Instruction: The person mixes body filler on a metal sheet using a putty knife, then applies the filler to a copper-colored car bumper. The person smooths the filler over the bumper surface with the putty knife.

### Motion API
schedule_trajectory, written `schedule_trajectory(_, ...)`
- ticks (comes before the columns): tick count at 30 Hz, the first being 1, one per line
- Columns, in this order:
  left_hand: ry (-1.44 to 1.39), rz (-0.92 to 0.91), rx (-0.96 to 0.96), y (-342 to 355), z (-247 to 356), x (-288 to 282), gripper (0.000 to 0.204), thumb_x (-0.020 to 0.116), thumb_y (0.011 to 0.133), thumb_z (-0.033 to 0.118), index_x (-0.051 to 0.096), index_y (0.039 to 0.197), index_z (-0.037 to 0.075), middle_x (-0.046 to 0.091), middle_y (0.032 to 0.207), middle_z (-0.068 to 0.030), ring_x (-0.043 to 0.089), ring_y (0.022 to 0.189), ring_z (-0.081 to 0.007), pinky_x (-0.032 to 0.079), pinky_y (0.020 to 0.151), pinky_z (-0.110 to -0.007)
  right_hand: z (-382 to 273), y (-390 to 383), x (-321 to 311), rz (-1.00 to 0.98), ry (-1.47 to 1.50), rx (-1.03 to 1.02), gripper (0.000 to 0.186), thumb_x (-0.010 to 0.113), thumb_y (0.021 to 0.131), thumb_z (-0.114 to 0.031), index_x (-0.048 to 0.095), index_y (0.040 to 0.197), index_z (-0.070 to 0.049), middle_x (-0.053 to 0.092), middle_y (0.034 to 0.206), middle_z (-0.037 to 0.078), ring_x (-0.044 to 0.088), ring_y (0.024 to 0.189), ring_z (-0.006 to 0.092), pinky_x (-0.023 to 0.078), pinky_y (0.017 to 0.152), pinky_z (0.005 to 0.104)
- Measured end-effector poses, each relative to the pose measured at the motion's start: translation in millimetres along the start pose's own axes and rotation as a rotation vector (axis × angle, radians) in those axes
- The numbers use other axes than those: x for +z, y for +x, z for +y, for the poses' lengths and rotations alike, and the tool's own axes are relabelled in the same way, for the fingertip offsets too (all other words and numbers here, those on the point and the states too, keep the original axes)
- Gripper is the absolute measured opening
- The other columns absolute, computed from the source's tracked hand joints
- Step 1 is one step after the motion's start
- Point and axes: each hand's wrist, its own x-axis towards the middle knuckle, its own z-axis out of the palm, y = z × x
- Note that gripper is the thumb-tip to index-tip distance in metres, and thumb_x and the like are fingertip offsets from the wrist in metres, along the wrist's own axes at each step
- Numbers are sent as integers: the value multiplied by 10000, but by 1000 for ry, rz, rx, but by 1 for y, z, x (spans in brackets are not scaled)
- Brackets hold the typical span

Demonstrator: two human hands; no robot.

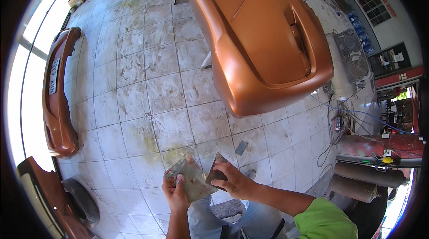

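Observation:
My left hand point(177, 190) grips a flat grey-green board point(193, 182) by its left edge, thumb on top. The board is smeared with reddish and pale stains, much like a putty mixing board. Beside it, my right hand point(231, 180) is closed on a thin dark brown flat piece that looks like a putty spreader point(217, 158). The spreader's lower edge is at the board's right side; whether they touch I cannot tell. Both hands are low, over my lap. Ahead of them stands a large matte copper-orange car bumper point(272, 91).
A grey rectangular sheet point(241, 148) lies on the stained tile floor point(170, 105). On the left are another orange bumper point(62, 96), a body panel point(51, 194) and a tyre point(80, 201). Hoses point(330, 136), a red tank point(371, 147) and brownish cylinders point(357, 189) lie right.

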Motion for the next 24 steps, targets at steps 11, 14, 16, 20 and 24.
schedule_trajectory(11,988,-468,549,36,170,46,280,687,944,-4,719,1221,20,784,890,-163,782,782,-202,585,692,-298,-92,99,-64,131,-123,229,688,759,775,-61,647,1414,-291,611,1356,-16,526,1323,225,376,1090,535)
schedule_trajectory(14,965,-376,459,52,199,64,267,685,942,-2,724,1205,5,782,885,-167,781,791,-200,586,705,-293,-104,119,-57,156,-103,202,735,761,745,-27,644,1418,-300,603,1345,-37,535,1317,203,367,1105,510)
schedule_trajectory(16,938,-333,491,70,222,71,273,669,974,23,674,1237,-50,774,972,-176,759,856,-211,586,765,-304,-97,130,-51,135,-24,161,736,762,746,-22,645,1414,-306,593,1346,-42,534,1320,207,366,1111,519)
schedule_trajectory(20,822,-196,632,131,261,90,309,627,1031,74,584,1297,-76,712,1125,-154,694,962,-202,563,849,-312,-82,172,-45,221,138,164,820,785,672,15,661,1398,-346,581,1361,1,497,1383,219,325,1172,559)
schedule_trajectory(24,512,-162,144,194,263,87,292,616,1054,86,572,1318,-33,690,1171,-110,649,1017,-164,532,889,-297,-85,257,-67,517,503,-43,777,765,768,12,602,1434,-354,438,1459,148,416,1436,407,335,1181,635)
